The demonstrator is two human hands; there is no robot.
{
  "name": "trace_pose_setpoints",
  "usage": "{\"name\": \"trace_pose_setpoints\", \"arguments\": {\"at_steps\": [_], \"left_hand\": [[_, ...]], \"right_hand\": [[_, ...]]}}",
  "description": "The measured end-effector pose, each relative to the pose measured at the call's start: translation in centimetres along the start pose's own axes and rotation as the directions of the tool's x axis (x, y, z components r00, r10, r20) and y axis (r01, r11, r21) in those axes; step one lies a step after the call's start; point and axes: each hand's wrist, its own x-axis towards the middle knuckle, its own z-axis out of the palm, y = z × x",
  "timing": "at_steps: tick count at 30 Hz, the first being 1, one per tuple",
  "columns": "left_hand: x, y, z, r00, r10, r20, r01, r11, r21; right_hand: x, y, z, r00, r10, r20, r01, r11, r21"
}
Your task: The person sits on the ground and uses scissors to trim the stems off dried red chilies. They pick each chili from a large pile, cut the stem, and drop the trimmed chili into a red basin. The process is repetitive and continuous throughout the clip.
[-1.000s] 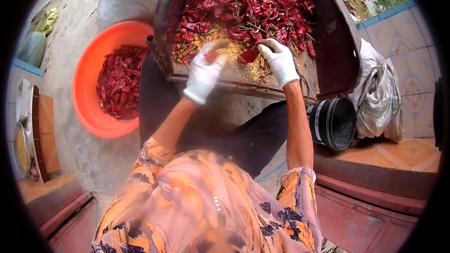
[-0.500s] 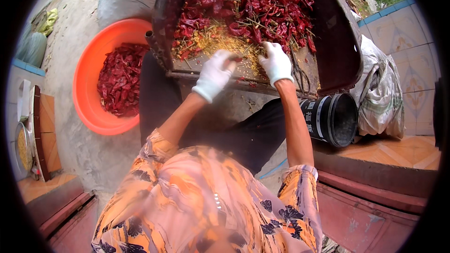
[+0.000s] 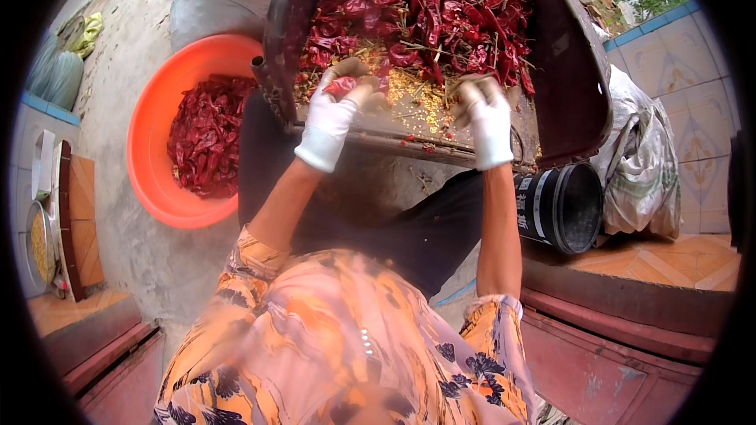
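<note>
My left hand (image 3: 329,114), in a white glove with dirty fingertips, is curled round a dried red chili (image 3: 341,87) above the near left part of a dark wheelbarrow-like tray (image 3: 571,71). Over the tray's near right part is my right hand (image 3: 487,122), gloved too; its bent fingers are smeared by motion, so whether they hold anything is unclear. Between the hands, yellow chili seeds (image 3: 429,106) lie scattered on a flat board. A large heap of dried red chilies (image 3: 441,8) with stems fills the far part. Dark scissors (image 3: 516,144) lie partly hidden beside my right hand.
An orange basin (image 3: 150,177) on the left holds destemmed-looking red chilies (image 3: 206,138). To the right, a black bucket (image 3: 579,208) lies on its side near a white woven sack (image 3: 642,157). A pale sack (image 3: 209,12) stands beyond the basin.
My left hand has moved left and slightly up and now has a chili in its fingers. My right hand has shifted right, towards the scissors.
</note>
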Motion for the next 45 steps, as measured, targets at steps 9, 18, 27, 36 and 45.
{"name": "trace_pose_setpoints", "arguments": {"at_steps": [9,18,27,36,45], "left_hand": [[-2.3,0.2,0.2,0.967,-0.160,0.199,0.083,0.933,0.349],[-3.5,-1.7,0.5,0.866,0.140,0.481,-0.498,0.345,0.796],[-3.7,-2.3,0.6,0.915,-0.236,0.327,0.084,0.905,0.417],[-4.0,-3.4,0.4,0.975,-0.080,0.207,0.012,0.950,0.311],[-4.9,-1.8,0.4,0.913,-0.048,0.406,-0.192,0.826,0.530]], "right_hand": [[-6.2,-0.5,3.2,0.991,-0.047,0.123,0.065,0.988,-0.143],[-7.0,0.7,4.9,0.981,-0.089,0.172,0.155,0.895,-0.419],[-7.8,2.0,5.7,0.929,0.352,-0.110,-0.256,0.830,0.496],[-10.0,5.0,8.3,0.973,0.223,-0.056,-0.195,0.929,0.314],[-10.0,1.6,4.5,1.000,-0.017,0.007,0.018,0.977,-0.212]]}}
